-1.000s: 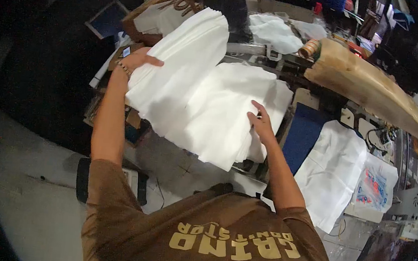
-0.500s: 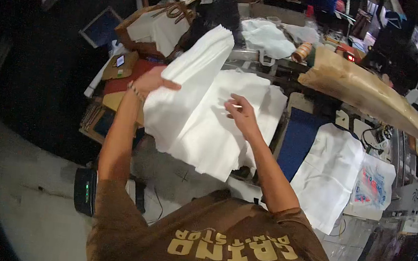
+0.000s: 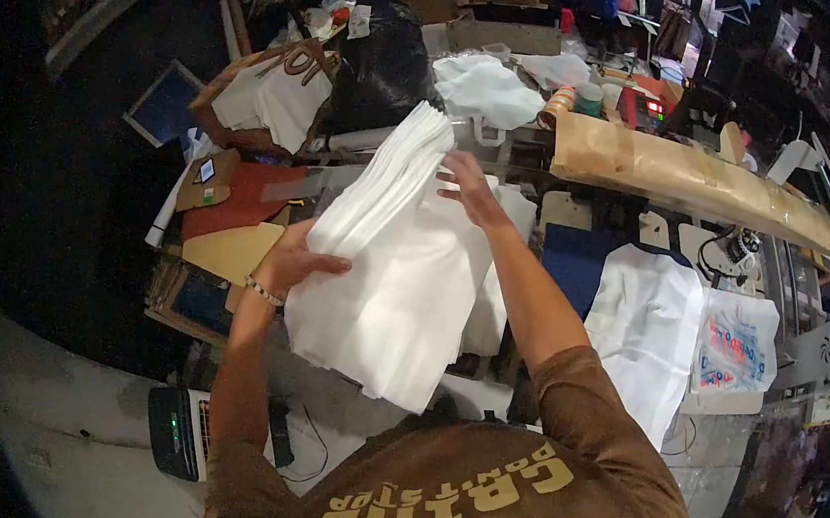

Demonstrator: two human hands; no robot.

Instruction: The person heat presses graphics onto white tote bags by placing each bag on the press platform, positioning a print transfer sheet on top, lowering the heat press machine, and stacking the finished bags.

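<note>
A thick stack of white cloth sheets [image 3: 381,296] is held up over the table, its many layered edges fanned at the top. My left hand [image 3: 302,264] grips the stack's left side, thumb lying across the front. At the upper right edge is my right hand [image 3: 472,190], fingers apart and slightly bent beside the layers; whether the fingertips touch them is unclear. More white sheets [image 3: 514,219] lie under and to the right of the stack.
A long brown wrapped roll [image 3: 693,171] crosses the back right. White fabric [image 3: 643,331] and a printed plastic bag [image 3: 738,345] lie at right. A black plastic bag [image 3: 384,66] and a cardboard box [image 3: 212,105] stand behind. On the floor sits a dark device [image 3: 174,431].
The stack has come lower and closer to my body with my left hand. My right hand has moved up from over the sheets to the stack's upper right edge.
</note>
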